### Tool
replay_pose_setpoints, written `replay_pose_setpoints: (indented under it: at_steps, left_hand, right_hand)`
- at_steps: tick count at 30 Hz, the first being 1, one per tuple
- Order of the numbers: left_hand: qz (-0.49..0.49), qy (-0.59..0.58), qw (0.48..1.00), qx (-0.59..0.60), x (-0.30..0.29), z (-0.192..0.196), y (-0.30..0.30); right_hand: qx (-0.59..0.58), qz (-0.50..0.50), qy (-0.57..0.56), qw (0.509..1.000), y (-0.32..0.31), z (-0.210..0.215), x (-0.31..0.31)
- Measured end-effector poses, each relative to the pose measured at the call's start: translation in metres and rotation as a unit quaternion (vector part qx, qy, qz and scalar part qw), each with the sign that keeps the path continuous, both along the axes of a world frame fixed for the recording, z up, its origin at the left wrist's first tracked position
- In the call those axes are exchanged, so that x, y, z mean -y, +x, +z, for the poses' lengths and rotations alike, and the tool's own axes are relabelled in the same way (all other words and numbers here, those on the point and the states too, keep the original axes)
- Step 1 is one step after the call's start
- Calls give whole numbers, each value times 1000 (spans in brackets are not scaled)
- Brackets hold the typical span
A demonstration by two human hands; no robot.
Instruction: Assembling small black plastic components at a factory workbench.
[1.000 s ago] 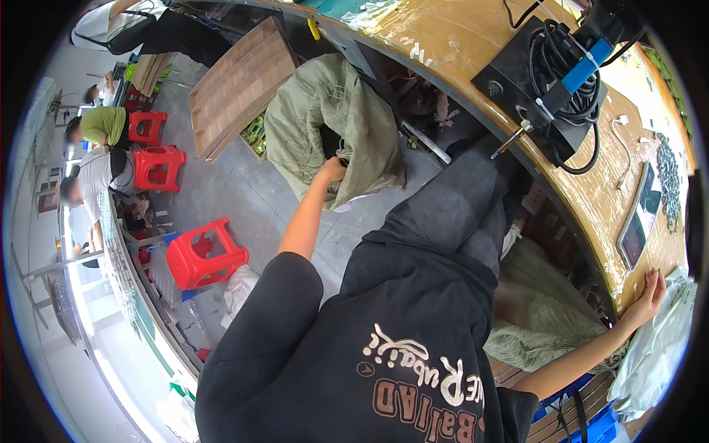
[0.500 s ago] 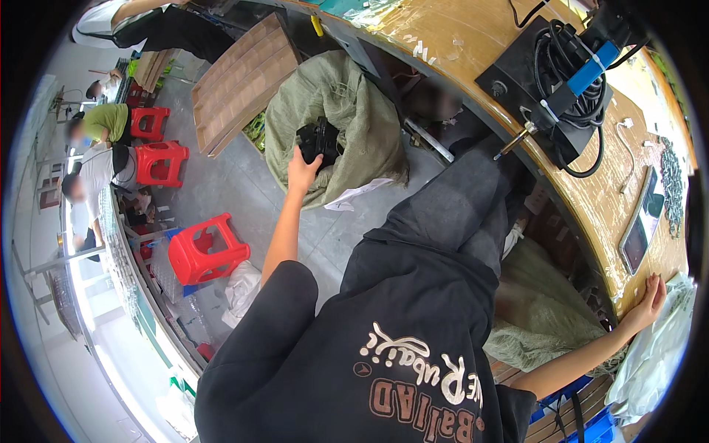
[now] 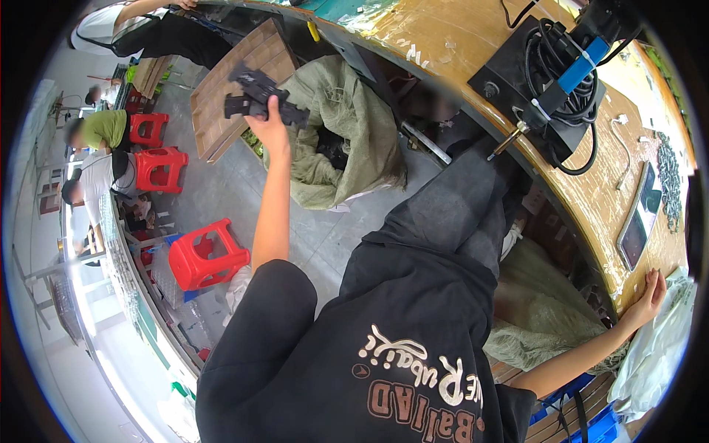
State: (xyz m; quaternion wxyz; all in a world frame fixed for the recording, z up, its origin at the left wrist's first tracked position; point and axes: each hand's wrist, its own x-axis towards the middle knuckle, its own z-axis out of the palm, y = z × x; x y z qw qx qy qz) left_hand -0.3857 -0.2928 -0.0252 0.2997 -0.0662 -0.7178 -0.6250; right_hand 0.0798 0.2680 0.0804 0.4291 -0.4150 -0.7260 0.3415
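My left hand [image 3: 270,134] grips a bunch of black plastic parts [image 3: 260,94], blurred by motion, with the thumb over them. It is raised beside an open woven sack [image 3: 369,159], grey-green with its rim rolled down. More dark pieces [image 3: 331,148] lie inside the sack's mouth, partly in shadow. Behind the held parts stands a cardboard divider tray [image 3: 210,122] with rows of pockets. At the far right, my right hand [image 3: 651,296] rests at the table's edge with its fingers stretched out and nothing in them. A pale plastic bag [image 3: 657,354] lies beside it.
On the wooden table [image 3: 443,37] are a black fixture with coiled cable [image 3: 565,88], a phone [image 3: 641,218] and a dark chain-like heap [image 3: 670,184]. A metal tip [image 3: 506,142] juts over the edge. Red stools [image 3: 209,255] and several people are to the left.
My left hand has come up out of the sack and moved left and away, carrying the black plastic parts. My right hand has barely moved.
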Motion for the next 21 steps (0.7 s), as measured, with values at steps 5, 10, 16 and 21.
replay_pose_setpoints:
  at_steps: [5,10,16,21]
  left_hand:
    - [-81,189,978,-20,-32,75,-1]
    - [-290,41,951,95,-110,149,10]
    - [-303,-308,896,107,-207,130,-31]
    - [-345,-338,862,155,-249,149,-39]
  right_hand:
    - [9,-8,16,1000,1,-1,-2]
    - [-12,-4,-13,1000,-6,1,5]
    - [-33,3,-10,999,-9,6,13]
    - [-21,1,6,1000,-15,9,22]
